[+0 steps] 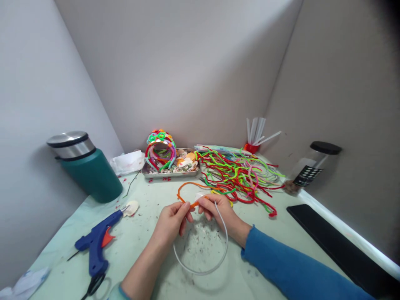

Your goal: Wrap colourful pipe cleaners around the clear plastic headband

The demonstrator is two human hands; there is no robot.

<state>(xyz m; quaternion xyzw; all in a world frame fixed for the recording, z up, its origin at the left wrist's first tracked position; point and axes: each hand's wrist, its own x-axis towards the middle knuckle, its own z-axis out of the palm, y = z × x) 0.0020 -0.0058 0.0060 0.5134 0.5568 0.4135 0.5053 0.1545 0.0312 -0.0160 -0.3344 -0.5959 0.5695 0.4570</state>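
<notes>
Over the middle of the table, my left hand (175, 218) pinches an orange pipe cleaner (184, 185) between thumb and fingers. My right hand (220, 211) is closed on the same pipe cleaner a short way to the right. A loop of the pipe cleaner arches out beyond both hands. A thin pale headband (203, 273) curves below the hands toward me. One of its ends shows by my right fingers; the other is hidden near my left hand. How the orange strand meets the headband is hidden by the fingers.
Pipe cleaners (237, 175) lie heaped at the back right, near a red cup (251, 148) of white sticks. A metal tray (170, 175) holds decorated headbands (161, 152) and flat pieces. Left are a blue glue gun (98, 241) and green bottle (90, 171); right, a jar (309, 171).
</notes>
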